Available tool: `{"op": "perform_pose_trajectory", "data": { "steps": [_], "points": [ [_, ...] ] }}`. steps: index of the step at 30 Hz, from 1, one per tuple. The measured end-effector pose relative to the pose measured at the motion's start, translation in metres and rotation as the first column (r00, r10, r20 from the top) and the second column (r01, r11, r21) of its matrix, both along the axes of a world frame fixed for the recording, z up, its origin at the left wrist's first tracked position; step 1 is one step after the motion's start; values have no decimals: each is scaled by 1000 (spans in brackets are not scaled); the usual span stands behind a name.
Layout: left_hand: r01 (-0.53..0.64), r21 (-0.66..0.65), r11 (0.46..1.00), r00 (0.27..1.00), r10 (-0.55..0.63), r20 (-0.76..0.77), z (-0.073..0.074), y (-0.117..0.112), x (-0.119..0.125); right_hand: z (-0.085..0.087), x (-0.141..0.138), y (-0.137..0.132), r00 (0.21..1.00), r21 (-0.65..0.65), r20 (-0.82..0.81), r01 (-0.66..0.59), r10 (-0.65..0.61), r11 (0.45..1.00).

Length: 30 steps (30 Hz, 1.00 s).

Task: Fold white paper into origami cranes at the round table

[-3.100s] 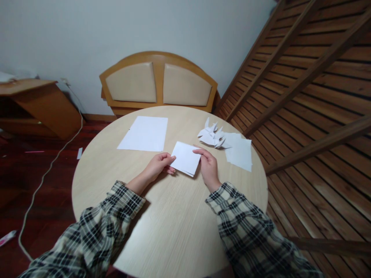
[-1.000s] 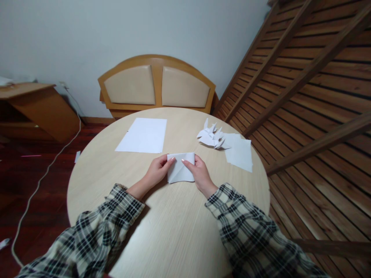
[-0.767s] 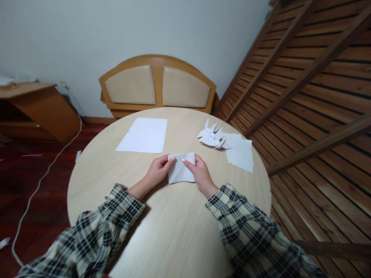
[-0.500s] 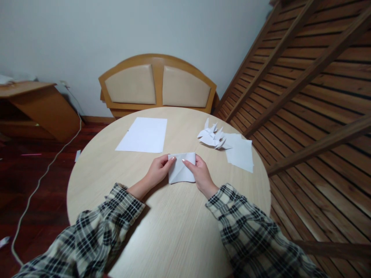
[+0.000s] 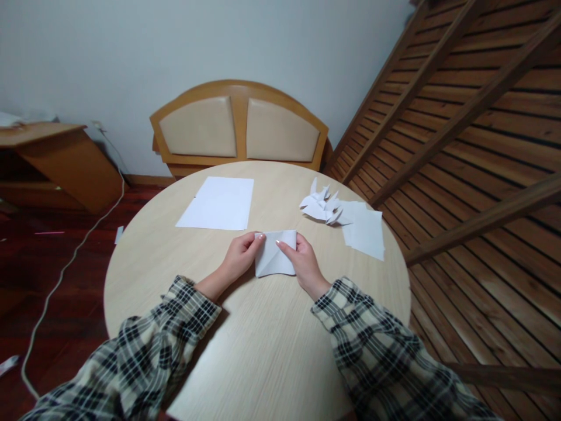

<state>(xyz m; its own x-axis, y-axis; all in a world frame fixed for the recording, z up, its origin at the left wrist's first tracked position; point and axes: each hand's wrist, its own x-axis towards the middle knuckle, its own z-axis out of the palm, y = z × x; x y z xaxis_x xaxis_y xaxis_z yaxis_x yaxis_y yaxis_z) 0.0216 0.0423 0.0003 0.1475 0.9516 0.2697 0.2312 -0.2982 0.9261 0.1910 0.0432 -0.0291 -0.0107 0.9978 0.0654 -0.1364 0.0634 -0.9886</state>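
A folded white paper (image 5: pixel 275 260), roughly square with a crease across it, is held between my two hands over the middle of the table. My left hand (image 5: pixel 242 252) pinches its upper left edge, thumb on top and fingers behind. On the opposite side my right hand (image 5: pixel 305 263) grips the right edge, its thumb pressed on the paper's face. The fingers beneath the paper are mostly hidden. Beyond my hands to the right lies a cluster of folded paper figures (image 5: pixel 322 206) with pointed tips.
The round wooden table (image 5: pixel 263 351) carries a stack of white paper sheets (image 5: pixel 219 203) at back left and smaller loose sheets (image 5: pixel 366 231) at right. A wooden headboard (image 5: pixel 240 126) stands behind. Slatted wood (image 5: pixel 482 175) rises on the right; a cable (image 5: pixel 65 269) crosses the floor at left.
The view has shifted very slightly. Both hands keep the same grip on the folded paper, and nothing else has visibly moved.
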Motion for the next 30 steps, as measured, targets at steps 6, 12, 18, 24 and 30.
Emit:
{"op": "perform_pose_trajectory", "data": {
  "steps": [6, 12, 18, 24, 30],
  "points": [
    [-32, 27, 999, 999, 33, -36, 2, -1, 1, 2, -2, -2, 999, 58, 24, 31, -32, 998],
    [-34, 67, 997, 997, 39, -73, -1, 2, -1, 5, -2, -3, 998, 78, 58, 30, -34, 996],
    [-46, 97, 994, 995, 54, -82, -4, 3, -2, 10, 1, -3, 998, 99, 55, 19, -24, 995],
    [-54, 115, 992, 992, 67, -111, -4, 1, -3, 14, 5, -3, 982, 169, 150, 90, -116, 981],
    [-78, 132, 988, 990, 92, -108, -6, 2, -3, 21, 3, -8, 966, 197, 194, 132, -170, 972]
  ]
}}
